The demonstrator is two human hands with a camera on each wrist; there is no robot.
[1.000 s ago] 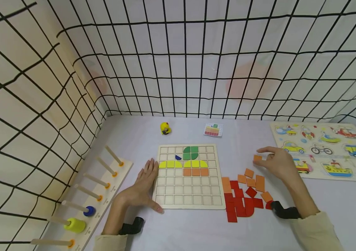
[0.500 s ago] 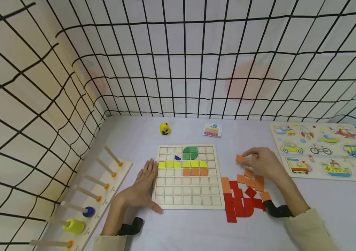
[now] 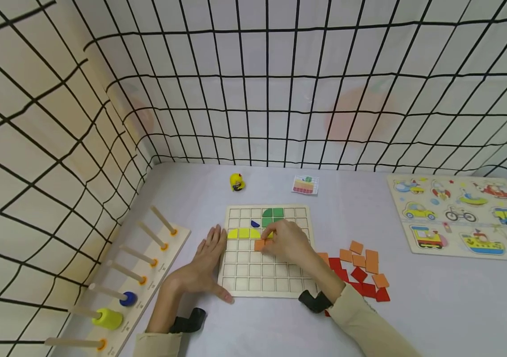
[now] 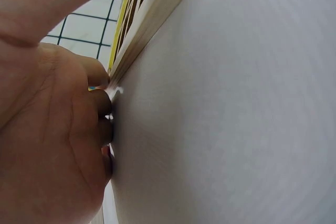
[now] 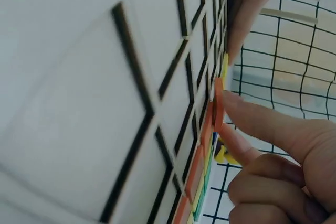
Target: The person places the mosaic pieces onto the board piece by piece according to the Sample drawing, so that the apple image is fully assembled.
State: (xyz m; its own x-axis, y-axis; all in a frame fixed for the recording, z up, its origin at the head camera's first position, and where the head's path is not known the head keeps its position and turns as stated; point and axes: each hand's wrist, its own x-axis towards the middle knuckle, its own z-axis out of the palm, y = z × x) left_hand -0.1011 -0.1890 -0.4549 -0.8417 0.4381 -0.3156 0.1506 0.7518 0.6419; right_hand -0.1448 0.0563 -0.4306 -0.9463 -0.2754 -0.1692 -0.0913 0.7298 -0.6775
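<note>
My right hand (image 3: 289,243) pinches an orange square tile (image 3: 259,245) between thumb and index finger over the wooden grid board (image 3: 253,285). In the right wrist view that tile (image 5: 218,103) stands tilted at the board's surface, beside a row of orange tiles (image 5: 195,169). Yellow rounded tiles (image 3: 244,233), green leaf-like tiles (image 3: 273,213) and a small dark blue piece (image 3: 255,224) lie on the board's upper part. My left hand (image 3: 200,270) rests along the board's left edge, fingers extended and thumb spread toward the near corner. The left wrist view shows its palm (image 4: 58,129) beside the wooden edge.
Loose orange tiles (image 3: 371,261) and red tiles (image 3: 359,274) lie right of the board, partly under the right forearm. A pattern card (image 3: 305,184) and yellow rubber duck (image 3: 237,182) sit behind it. A peg stand (image 3: 161,265) is left, a picture puzzle (image 3: 450,238) far right.
My right hand has carried the orange tile leftward from beside the puzzle to over the board, covering part of the orange row. The left hand stays at the board's edge.
</note>
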